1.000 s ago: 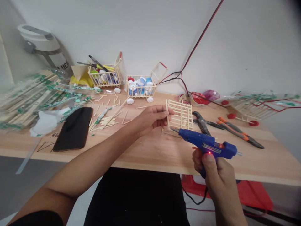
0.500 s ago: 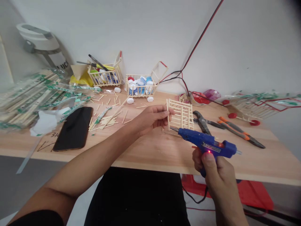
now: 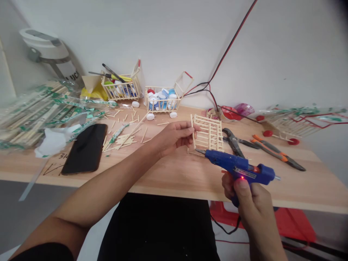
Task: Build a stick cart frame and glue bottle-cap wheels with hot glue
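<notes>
My left hand [image 3: 178,136] pinches a short wooden stick [image 3: 193,139] upright between thumb and fingers. Just behind and to the right of it is a small lattice frame of wooden sticks [image 3: 210,134], partly hidden by the hand and the glue gun; whether the fingers also touch it I cannot tell. My right hand [image 3: 248,195] is wrapped round the handle of a blue hot glue gun [image 3: 231,162] with a glowing red light. The gun's nozzle points left, close to the stick's lower end.
Pliers [image 3: 233,141] and orange-handled cutters [image 3: 277,152] lie to the right. Two stick carts stand at the back, one filled with bottle caps [image 3: 163,98]. Cut sticks [image 3: 125,139], a phone [image 3: 85,148] and packaged chopsticks [image 3: 40,112] occupy the left. A wheeled cart [image 3: 285,127] is far right.
The stick in my left hand has shifted slightly left and tilted, showing a gap from the lattice frame. The glue gun's nozzle has moved slightly left and down.
</notes>
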Motion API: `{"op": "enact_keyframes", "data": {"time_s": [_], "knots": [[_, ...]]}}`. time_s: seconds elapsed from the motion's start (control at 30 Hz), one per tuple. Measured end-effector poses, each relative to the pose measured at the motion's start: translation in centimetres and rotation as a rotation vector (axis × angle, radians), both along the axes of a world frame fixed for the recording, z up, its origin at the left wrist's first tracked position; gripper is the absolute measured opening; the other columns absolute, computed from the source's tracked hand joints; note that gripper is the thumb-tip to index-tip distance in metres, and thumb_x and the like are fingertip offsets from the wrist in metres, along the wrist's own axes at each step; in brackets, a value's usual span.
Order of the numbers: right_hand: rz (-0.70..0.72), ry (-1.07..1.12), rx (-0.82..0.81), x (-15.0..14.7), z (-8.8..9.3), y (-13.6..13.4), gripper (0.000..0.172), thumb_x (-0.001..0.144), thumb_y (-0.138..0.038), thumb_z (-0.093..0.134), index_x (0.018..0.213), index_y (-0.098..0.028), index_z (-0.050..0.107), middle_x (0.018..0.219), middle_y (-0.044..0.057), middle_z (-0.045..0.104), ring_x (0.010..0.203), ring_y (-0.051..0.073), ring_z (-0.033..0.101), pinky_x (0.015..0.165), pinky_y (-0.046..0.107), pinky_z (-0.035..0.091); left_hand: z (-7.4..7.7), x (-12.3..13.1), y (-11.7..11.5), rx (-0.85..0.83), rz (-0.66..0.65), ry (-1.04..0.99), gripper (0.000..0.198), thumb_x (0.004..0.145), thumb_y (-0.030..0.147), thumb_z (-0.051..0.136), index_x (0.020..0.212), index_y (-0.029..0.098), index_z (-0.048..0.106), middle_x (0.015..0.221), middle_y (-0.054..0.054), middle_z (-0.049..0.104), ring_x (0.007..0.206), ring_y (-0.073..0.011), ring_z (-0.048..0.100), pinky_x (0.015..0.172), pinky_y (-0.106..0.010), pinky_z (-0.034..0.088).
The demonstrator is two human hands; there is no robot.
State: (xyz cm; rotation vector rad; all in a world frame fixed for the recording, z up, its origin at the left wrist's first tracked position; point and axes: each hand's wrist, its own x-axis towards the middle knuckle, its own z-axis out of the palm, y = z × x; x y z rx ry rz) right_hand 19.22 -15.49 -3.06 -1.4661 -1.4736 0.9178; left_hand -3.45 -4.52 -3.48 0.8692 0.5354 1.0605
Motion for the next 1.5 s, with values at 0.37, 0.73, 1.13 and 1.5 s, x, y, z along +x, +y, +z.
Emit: {"op": "enact_keyframes", "data": {"time_s": [0.37, 0.73, 1.13, 1.5], "knots": [[-0.109, 0.094, 0.159, 0.8, 1.0, 2.0, 0.039, 0.090, -0.056, 0.055, 0.080, -0.018, 0.058, 0.071, 0.003, 0.054, 0.057, 0.012, 0.047, 0.049, 0.026, 0.038, 1.0, 0.1, -1.0, 0.129, -0.181, 0.180, 0.036, 0.079, 0.037, 0.076, 0.104, 0.012, 0.068, 0.070, 0.001, 0.058, 0.058, -0.0066, 0.054, 0.057, -0.020, 0.045], [-0.124, -0.074, 0.128, 1.5, 0.8, 2.2, 0.045, 0.090, -0.060, 0.052, 0.077, -0.017, 0.060, 0.066, 0.005, 0.058, 0.057, 0.015, 0.051, 0.051, 0.028, 0.042, 1.4, 0.1, -1.4, 0.270, -0.281, 0.310, 0.030, 0.089, 0.035, 0.064, 0.107, 0.011, 0.067, 0.074, -0.001, 0.057, 0.060, -0.0078, 0.055, 0.058, -0.021, 0.045], [-0.208, -0.071, 0.126, 0.2, 1.2, 2.1, 0.049, 0.086, -0.064, 0.054, 0.075, -0.017, 0.062, 0.062, 0.003, 0.057, 0.054, 0.014, 0.048, 0.050, 0.028, 0.040, 1.1, 0.2, -1.4, 0.243, -0.304, 0.293, 0.035, 0.087, 0.040, 0.066, 0.106, 0.011, 0.066, 0.076, -0.002, 0.059, 0.059, -0.0078, 0.054, 0.058, -0.022, 0.045], [-0.190, -0.116, 0.125, 0.6, 1.0, 1.9, 0.046, 0.088, -0.061, 0.053, 0.076, -0.018, 0.063, 0.059, 0.002, 0.056, 0.053, 0.014, 0.049, 0.049, 0.028, 0.042, 1.0, 0.3, -1.4, 0.241, -0.299, 0.296, 0.034, 0.087, 0.039, 0.066, 0.106, 0.011, 0.067, 0.075, -0.002, 0.059, 0.059, -0.0079, 0.054, 0.058, -0.022, 0.044]]}}
